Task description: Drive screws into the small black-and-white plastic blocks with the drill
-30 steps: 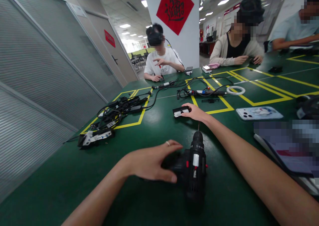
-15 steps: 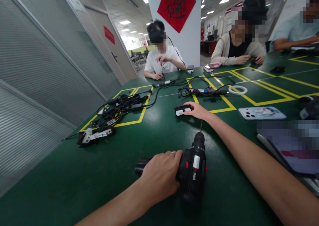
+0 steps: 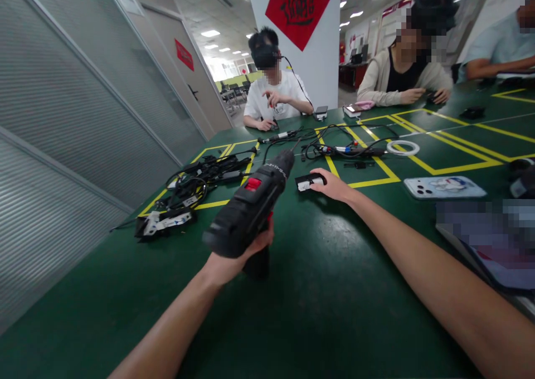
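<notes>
My left hand point(image 3: 254, 246) is wrapped round the grip of a black cordless drill point(image 3: 247, 206), which is raised upright off the table or just above it; I cannot tell if its base touches. Its chuck and thin bit point away and to the right. Much of the grip is hidden behind the drill's body and my fingers. Farther off, my right hand point(image 3: 334, 186) has its fingers closed on the right end of a small black block with a white label point(image 3: 304, 183). That block lies on the green table, a little to the right of the drill's chuck.
Tangled black cables point(image 3: 200, 181) and a black-and-white part point(image 3: 163, 224) lie at left. Beyond my right hand are a corded tool point(image 3: 351, 151) and a white ring point(image 3: 402, 148). A phone point(image 3: 445, 187) and a notebook-like stack point(image 3: 489, 251) lie at right. Several people sit across the table.
My left hand has turned the drill from lying on its side to upright and moved it left, its bit now angled right. My right hand stays on the black block.
</notes>
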Action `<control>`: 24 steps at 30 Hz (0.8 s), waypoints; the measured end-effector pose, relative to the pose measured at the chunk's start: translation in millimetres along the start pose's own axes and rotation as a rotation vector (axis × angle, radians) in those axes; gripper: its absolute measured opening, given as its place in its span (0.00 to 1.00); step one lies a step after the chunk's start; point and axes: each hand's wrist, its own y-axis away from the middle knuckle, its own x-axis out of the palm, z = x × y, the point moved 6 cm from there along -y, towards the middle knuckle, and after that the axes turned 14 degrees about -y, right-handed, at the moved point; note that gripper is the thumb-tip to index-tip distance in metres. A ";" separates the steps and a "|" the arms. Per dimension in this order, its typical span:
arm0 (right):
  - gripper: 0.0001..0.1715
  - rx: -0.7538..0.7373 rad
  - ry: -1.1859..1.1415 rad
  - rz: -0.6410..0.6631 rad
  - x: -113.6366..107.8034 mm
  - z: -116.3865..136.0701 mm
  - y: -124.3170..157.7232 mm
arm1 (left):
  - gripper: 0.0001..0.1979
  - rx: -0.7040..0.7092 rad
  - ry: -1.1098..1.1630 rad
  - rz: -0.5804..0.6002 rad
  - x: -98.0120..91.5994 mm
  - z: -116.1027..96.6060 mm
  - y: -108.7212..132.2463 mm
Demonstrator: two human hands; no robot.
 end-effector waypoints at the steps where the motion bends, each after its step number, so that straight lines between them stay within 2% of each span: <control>1: 0.30 -0.012 0.032 -0.014 0.9 2.1 1.8 | 0.22 0.028 0.113 -0.004 3.4 2.0 -3.3; 4: 0.30 -0.059 0.080 -0.039 4.5 6.1 5.1 | 0.19 0.029 0.364 0.053 14.0 8.8 -8.9; 7: 0.31 -0.091 0.111 -0.045 7.3 5.2 5.3 | 0.17 -0.023 0.484 0.166 23.3 12.7 -10.2; 9: 0.32 -0.091 0.132 -0.055 7.5 2.7 4.6 | 0.17 -0.030 0.520 0.193 24.1 12.7 -10.6; 15: 0.35 -0.057 0.169 -0.061 6.5 -2.1 3.2 | 0.18 0.035 0.355 0.244 19.0 1.9 -5.6; 21: 0.31 -0.101 0.207 -0.096 4.6 3.6 4.7 | 0.15 -0.104 0.294 0.346 27.4 1.5 1.3; 24: 0.30 -0.116 0.212 -0.100 4.4 5.4 5.2 | 0.17 -0.150 0.283 0.360 29.5 2.6 0.3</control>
